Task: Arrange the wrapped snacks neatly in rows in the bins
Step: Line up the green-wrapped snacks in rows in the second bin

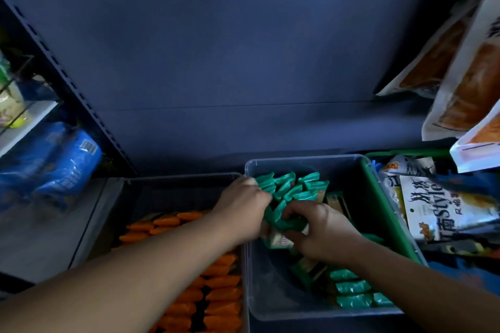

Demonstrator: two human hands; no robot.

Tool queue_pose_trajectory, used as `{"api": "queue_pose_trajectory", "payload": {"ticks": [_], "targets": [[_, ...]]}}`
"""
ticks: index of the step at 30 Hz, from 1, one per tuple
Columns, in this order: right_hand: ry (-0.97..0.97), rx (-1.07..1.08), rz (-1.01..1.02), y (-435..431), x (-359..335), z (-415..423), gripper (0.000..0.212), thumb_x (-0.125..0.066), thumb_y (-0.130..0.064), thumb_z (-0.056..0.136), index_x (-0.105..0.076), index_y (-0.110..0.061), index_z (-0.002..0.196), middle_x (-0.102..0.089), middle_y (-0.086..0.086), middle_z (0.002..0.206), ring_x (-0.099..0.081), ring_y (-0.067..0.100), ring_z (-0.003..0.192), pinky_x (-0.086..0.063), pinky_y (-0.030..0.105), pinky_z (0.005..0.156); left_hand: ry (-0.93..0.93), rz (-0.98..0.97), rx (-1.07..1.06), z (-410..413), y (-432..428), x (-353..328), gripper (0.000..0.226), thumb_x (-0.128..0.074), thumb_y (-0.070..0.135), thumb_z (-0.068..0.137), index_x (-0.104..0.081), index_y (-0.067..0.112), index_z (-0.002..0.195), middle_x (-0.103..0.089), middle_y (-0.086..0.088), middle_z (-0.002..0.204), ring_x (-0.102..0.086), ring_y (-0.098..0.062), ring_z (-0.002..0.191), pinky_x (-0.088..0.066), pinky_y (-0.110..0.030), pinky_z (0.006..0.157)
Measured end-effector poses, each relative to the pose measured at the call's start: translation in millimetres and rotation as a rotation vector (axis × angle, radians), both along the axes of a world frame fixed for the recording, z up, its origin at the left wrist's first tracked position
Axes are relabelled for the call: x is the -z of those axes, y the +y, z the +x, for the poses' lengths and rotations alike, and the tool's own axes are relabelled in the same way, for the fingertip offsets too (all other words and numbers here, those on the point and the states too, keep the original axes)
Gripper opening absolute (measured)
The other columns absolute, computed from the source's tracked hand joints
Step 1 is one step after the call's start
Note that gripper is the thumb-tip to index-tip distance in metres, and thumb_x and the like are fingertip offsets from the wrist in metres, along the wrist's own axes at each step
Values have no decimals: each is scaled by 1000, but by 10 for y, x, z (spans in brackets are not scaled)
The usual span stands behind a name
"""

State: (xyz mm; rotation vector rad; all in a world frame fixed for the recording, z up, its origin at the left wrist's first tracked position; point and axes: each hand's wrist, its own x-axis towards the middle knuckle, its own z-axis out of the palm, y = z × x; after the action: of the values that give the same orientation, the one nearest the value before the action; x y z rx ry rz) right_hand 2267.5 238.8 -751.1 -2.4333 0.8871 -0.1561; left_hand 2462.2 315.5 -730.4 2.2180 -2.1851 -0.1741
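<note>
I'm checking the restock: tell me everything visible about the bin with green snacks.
The bin is clear plastic, rectangular, round-cornered, beside the orange snacks. Jumbled green snacks crowd its far end and line its right side; its near-left floor is bare. The left hand and right hand grip snacks inside it.

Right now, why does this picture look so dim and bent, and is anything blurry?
Head view: dim, bluish light; the wide lens slants the shelf upright at left; the blue bags look soft; the left hand and right hand, gripping green snacks in the clear bin, are slightly smeared.
</note>
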Motion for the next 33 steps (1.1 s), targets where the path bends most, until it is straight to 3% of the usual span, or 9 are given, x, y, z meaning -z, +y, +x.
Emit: {"api": "queue_pose_trajectory", "payload": {"ticks": [3, 5, 9, 16, 19, 21, 24, 29, 33], "targets": [[-56, -121, -62, -84, 97, -4, 31, -69, -37, 76, -62, -32, 107, -61, -15, 123, -53, 16, 128, -48, 36, 103, -107, 81, -42, 3, -170, 126, 44, -76, 49, 77, -69, 22, 111, -61, -8, 112, -53, -30, 116, -40, -32, 100], [-1, -185, -48, -150, 185, 13, 31, -68, -35, 82, -58, -30, 111, -49, -13, 149, -28, 15, 151, -31, 34, 121, -107, 98, -52, 18, -229, 218, 47, -76, 52, 75, -67, 24, 111, -62, -9, 110, -53, -32, 116, -34, -35, 108], [72, -212, 5, -247, 292, 36, 31, -63, -35, 85, -54, -31, 114, -43, -5, 156, -2, 10, 158, -2, 32, 128, -57, 30, -67, 34, -301, 358, 33, -74, 42, 76, -61, 31, 104, -64, -4, 99, -56, -27, 111, -25, -36, 111], [19, -184, 89, -237, 334, 10, 30, -71, -38, 87, -53, -36, 112, -49, -4, 150, -10, 6, 156, -12, 41, 127, 29, -34, -10, 112, -399, 308, 35, -67, 14, 81, -66, 32, 110, -63, 2, 98, -53, -21, 108, -20, -36, 110], [-43, -153, 105, -205, 299, -32, 33, -77, -32, 85, -61, -29, 114, -52, -10, 148, -16, 7, 152, -15, 36, 126, -25, -65, 12, 73, -367, 272, 24, -70, 14, 79, -69, 27, 99, -64, 7, 98, -50, -21, 107, -23, -34, 89], [-121, -137, 54, -201, 282, -59, 33, -76, -35, 78, -63, -31, 108, -60, -12, 135, -37, 15, 144, -29, 41, 121, 19, -124, 5, 97, -337, 246, 23, -71, 12, 75, -71, 25, 94, -64, 8, 96, -51, -22, 103, -26, -32, 81], [-57, -164, -72, -181, 263, -27, 35, -72, -41, 72, -65, -35, 106, -61, -15, 113, -51, 19, 120, -43, 46, 106, 212, -216, -40, 224, -240, 133, 21, -76, 11, 75, -73, 21, 93, -68, 5, 94, -55, -25, 94, -49, -37, 80], [221, -170, -262, -51, 262, 202, 47, -66, -49, 88, -59, -37, 133, -45, -6, 140, -33, 22, 139, -26, 38, 118, 328, -198, -143, 317, 78, -109, 21, -78, 25, 83, -73, 24, 103, -68, 7, 105, -57, -19, 101, -49, -34, 92], [210, -175, -258, 24, 224, 258, 45, -76, -46, 79, -67, -36, 122, -54, 2, 133, -50, 32, 128, -39, 48, 109, 366, -131, -126, 380, 361, -52, 23, -73, 29, 82, -72, 26, 105, -67, 9, 111, -61, -16, 111, -51, -36, 96]]}}
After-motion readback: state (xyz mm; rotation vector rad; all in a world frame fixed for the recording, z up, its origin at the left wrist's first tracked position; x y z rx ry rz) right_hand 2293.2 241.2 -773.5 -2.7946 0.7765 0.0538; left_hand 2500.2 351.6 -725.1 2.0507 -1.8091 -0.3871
